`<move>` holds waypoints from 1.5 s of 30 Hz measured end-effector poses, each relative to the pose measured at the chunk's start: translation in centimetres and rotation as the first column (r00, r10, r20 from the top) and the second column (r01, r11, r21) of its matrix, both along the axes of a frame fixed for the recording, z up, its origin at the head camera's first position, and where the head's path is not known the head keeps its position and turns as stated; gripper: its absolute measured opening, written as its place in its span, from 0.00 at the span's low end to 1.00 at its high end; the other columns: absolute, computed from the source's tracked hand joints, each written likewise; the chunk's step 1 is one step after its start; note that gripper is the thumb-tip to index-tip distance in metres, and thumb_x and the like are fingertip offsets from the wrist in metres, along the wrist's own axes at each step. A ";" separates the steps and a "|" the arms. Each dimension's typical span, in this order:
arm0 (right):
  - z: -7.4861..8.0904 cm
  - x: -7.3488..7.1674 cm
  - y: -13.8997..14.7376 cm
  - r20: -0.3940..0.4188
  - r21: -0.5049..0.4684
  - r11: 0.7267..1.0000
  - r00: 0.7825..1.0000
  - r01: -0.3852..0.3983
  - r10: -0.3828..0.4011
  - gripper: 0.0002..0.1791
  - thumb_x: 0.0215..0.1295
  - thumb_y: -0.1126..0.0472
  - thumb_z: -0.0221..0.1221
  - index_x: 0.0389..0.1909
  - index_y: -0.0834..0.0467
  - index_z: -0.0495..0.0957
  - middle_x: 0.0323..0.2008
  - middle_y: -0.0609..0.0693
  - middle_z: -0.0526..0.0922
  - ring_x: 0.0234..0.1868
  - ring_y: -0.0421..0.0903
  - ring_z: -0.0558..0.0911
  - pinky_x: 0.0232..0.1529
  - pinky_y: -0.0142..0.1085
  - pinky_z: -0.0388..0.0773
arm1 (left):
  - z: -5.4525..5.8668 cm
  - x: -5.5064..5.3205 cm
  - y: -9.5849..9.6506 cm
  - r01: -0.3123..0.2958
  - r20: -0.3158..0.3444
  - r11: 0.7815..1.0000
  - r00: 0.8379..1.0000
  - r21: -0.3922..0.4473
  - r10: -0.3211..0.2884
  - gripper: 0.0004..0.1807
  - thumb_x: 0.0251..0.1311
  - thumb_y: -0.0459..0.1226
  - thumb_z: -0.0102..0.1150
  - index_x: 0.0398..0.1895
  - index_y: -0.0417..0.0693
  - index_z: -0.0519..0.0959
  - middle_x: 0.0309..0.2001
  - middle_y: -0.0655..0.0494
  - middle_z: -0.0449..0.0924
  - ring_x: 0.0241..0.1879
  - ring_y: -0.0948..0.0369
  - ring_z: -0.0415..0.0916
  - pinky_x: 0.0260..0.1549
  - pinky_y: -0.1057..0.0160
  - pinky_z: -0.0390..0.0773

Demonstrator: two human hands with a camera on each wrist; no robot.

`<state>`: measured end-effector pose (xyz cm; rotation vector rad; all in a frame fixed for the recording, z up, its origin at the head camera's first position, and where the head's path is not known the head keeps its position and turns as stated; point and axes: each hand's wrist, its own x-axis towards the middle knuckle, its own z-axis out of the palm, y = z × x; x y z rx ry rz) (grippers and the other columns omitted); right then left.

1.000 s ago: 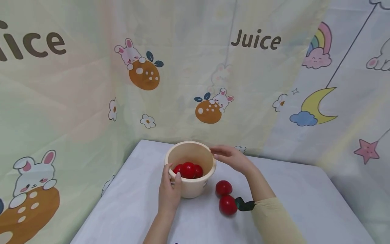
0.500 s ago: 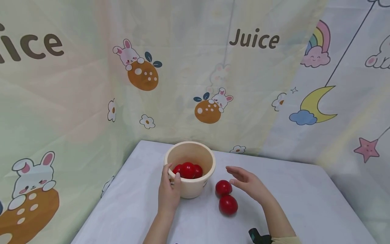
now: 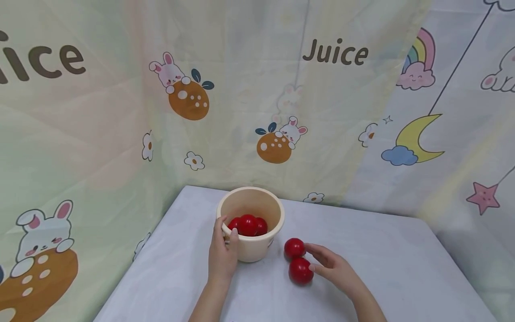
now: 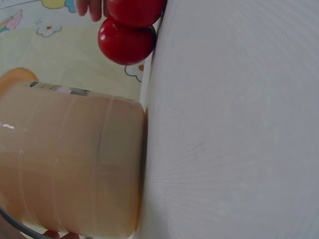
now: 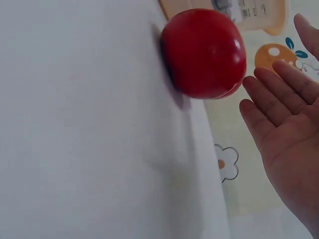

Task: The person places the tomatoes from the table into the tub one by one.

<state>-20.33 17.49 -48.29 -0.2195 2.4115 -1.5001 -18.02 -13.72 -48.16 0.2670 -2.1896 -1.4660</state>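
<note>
My left hand (image 3: 223, 255) holds the near left side of a cream plastic bucket (image 3: 253, 248), thumb and fingers at its rim. Inside the bucket lie several glossy red round fruits (image 3: 248, 225), their exact kind unclear. To the right of the bucket, two more such fruits stand on the table, the farther one (image 3: 294, 248) against the nearer one (image 3: 301, 271). My right hand (image 3: 335, 270) is just right of this pair, fingers extended and thumb apart, fingertips very close to both. In the right wrist view the palm shows bare beside a red fruit (image 5: 204, 54).
A white cloth covers the table (image 3: 382, 250). Behind it and along the left hangs a printed curtain (image 3: 241, 89) with rabbits, flowers and lettering. A dark curved strip (image 4: 20, 225) crosses the lower left of the left wrist view.
My right hand has left the bucket's right rim and come down toward the near right, to the two fruits on the table. The left hand and bucket have stayed put.
</note>
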 end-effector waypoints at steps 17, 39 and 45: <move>-3.3 0.8 0.5 0.044 0.071 0.997 0.998 0.039 -0.042 0.41 0.46 0.45 0.73 0.66 0.43 0.72 0.68 0.51 0.73 0.71 0.59 0.68 0.61 0.53 0.76 | -0.2 0.0 0.2 0.001 0.008 1.000 1.000 0.011 -0.001 0.31 0.66 0.49 0.56 0.71 0.65 0.59 0.71 0.59 0.64 0.67 0.52 0.67 0.49 0.48 0.83; -4.6 1.0 -0.3 -0.104 0.203 0.975 0.992 0.086 -0.066 0.37 0.44 0.44 0.75 0.60 0.37 0.76 0.60 0.45 0.80 0.66 0.54 0.74 0.60 0.52 0.77 | -0.4 -0.2 -0.2 0.008 -0.036 1.000 0.999 -0.012 -0.009 0.28 0.67 0.50 0.53 0.68 0.72 0.59 0.70 0.58 0.66 0.66 0.53 0.68 0.51 0.47 0.82; -4.5 1.0 -0.2 -0.080 0.212 0.973 0.994 0.093 -0.077 0.36 0.44 0.45 0.75 0.59 0.37 0.76 0.61 0.47 0.79 0.67 0.55 0.74 0.59 0.53 0.77 | -0.3 -0.1 -0.1 0.015 -0.038 1.000 0.999 -0.002 -0.015 0.27 0.67 0.50 0.54 0.67 0.74 0.59 0.70 0.58 0.66 0.67 0.54 0.68 0.51 0.47 0.82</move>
